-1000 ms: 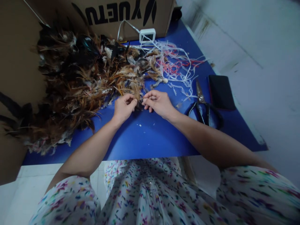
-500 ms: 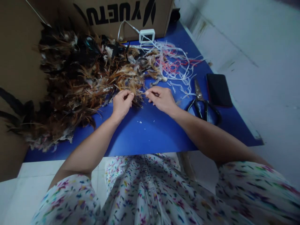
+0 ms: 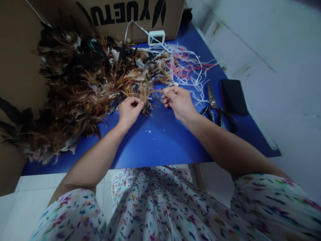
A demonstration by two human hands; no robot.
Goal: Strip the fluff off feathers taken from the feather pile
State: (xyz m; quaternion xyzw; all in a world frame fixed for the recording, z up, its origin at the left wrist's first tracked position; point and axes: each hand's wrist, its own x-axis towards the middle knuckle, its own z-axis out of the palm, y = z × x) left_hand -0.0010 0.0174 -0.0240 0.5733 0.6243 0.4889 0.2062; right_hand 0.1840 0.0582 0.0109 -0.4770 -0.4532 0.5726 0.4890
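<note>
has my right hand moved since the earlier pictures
Yes: the right hand has moved rightward, closer to the scissors, and farther from the near edge of the blue table.

Along the right, a pale wall (image 3: 288, 50), thinly lined in dark and stained brownish toward its far end. Close beside it, a blue table (image 3: 173, 147), straight along the front. Below, at lower left, pale floor tiles (image 3: 27, 207), faintly jointed. Dim, cool light throughout.

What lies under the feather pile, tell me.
The blue table shows along the near edge of the feather pile; what lies beneath the pile's middle is covered from view.
</note>
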